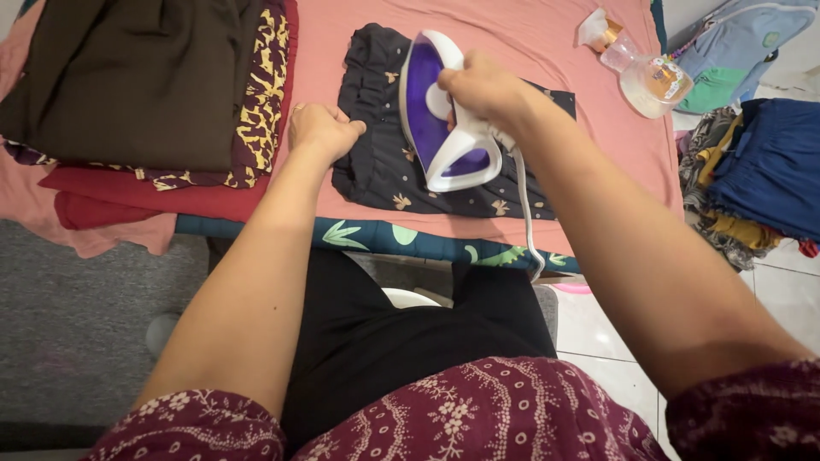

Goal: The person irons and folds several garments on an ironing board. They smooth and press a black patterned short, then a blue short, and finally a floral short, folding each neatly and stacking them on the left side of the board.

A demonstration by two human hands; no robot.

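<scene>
A small black garment (384,171) with a gold print lies flat on a pink cloth-covered surface (512,34). My right hand (483,85) grips the handle of a white and purple iron (440,115), which rests on the garment's middle. Its white cord (525,213) trails down toward me. My left hand (320,130) is closed into a loose fist and presses the garment's left edge down.
A pile of folded clothes (145,85), dark brown on top, sits at the left. A clear spray bottle (641,68) lies at the far right of the surface. More clothes (760,171) are heaped on the tiled floor at the right, by a blue bag (735,43).
</scene>
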